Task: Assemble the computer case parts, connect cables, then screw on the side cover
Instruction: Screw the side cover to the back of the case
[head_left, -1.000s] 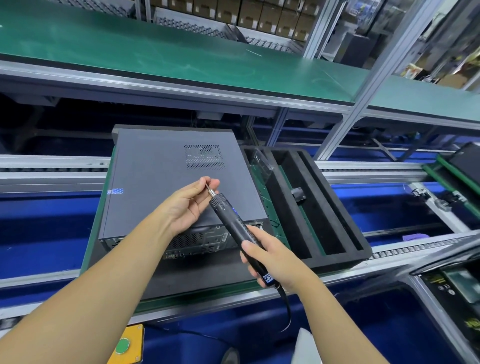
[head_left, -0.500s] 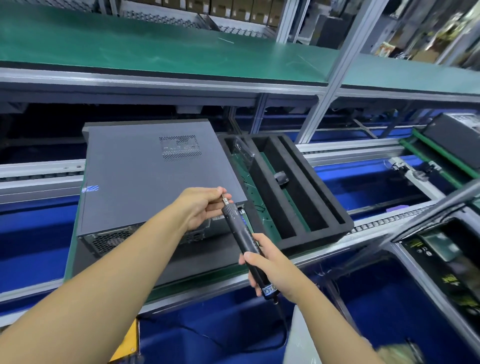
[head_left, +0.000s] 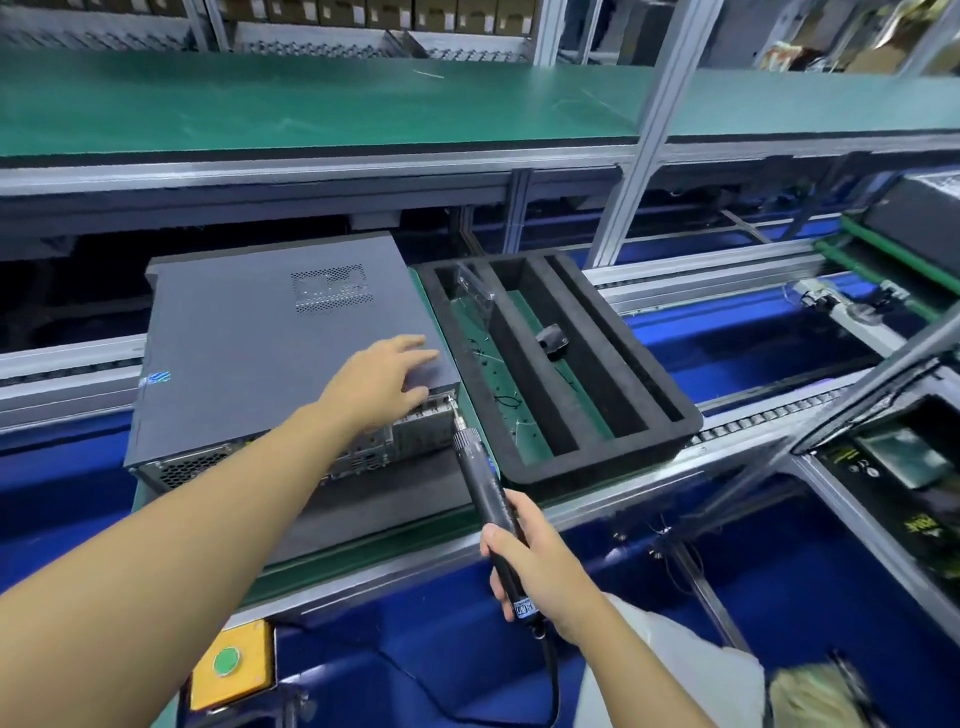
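The computer case (head_left: 176, 470) lies on the green surface (head_left: 363, 540), with the side cover (head_left: 249, 332) already on top. The left hand (head_left: 387, 371) presses the cover with spread fingers. The screwdriver (head_left: 483, 483) has its tip at the rear corner, and the right hand (head_left: 535, 561) grips its handle. I judge that only the screwing is left.

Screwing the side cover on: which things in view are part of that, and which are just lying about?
In use: computer case; electric screwdriver; left hand; right hand.
Lying about: foam tray; small black part; yellow button box.
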